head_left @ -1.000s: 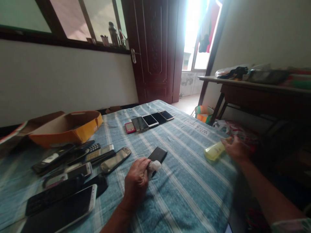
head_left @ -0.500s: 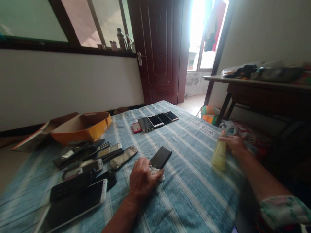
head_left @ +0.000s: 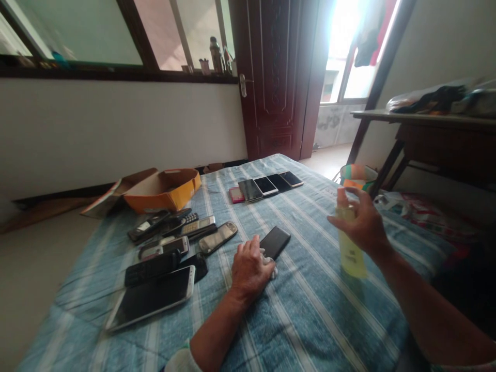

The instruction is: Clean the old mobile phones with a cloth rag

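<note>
My left hand (head_left: 252, 268) is closed on a crumpled white cloth (head_left: 270, 264), which lies at the lower end of a black phone (head_left: 276, 242) on the striped bedspread (head_left: 306, 310). On the right, my right hand (head_left: 362, 222) curls around the neck of a spray bottle (head_left: 352, 253) of pale yellow liquid with an orange top. The thumb is in front and the other fingers are partly hidden behind. Left of my left hand are several old phones, among them a touch phone with a worn screen (head_left: 218, 237), and a large white-framed tablet (head_left: 155, 297).
An open orange cardboard box (head_left: 166, 199) stands at the back left. Several phones lie in a row farther back, with a white phone (head_left: 266, 186) among them and a pink one (head_left: 236, 195) at the left end. A dark red door (head_left: 277, 77) and a side table (head_left: 430, 119) lie beyond.
The view has turned left, so everything sits farther right or higher. The spray bottle in my right hand has moved left, nearer the black phone. My left hand stays on the cloth.
</note>
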`<state>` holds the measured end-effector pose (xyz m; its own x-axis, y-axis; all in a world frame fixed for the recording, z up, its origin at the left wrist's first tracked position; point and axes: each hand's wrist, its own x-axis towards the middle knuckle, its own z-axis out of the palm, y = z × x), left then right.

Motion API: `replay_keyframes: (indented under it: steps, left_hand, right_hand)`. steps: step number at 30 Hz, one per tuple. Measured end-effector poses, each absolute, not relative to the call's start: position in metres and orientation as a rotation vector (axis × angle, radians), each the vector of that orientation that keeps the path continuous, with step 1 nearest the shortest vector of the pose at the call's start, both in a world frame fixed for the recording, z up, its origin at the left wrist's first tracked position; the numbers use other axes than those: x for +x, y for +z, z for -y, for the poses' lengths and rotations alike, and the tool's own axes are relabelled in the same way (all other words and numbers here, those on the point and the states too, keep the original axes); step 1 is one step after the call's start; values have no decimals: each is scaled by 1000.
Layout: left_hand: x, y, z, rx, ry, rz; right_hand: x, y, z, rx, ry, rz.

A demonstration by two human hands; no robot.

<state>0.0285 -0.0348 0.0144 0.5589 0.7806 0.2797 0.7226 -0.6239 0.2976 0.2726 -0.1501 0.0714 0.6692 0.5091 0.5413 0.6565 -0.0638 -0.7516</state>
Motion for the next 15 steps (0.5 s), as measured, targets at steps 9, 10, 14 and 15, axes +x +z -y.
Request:
replay_keyframes:
  steps: [9, 10, 14, 15]
  left_hand:
    - [24, 0, 32, 2775, 976, -1070]
    - [23, -1, 32, 2785, 994, -1056]
    - [23, -1, 33, 2839, 1024, -1021]
    - [23, -1, 33, 2851, 1028, -1021]
  right_hand:
    - [246, 71, 135, -1683, -454, 1314]
    - [245, 71, 134, -1670, -429, 1342]
    - [237, 74, 130, -1628, -283, 1417]
    - [235, 74, 129, -1618, -251, 1442]
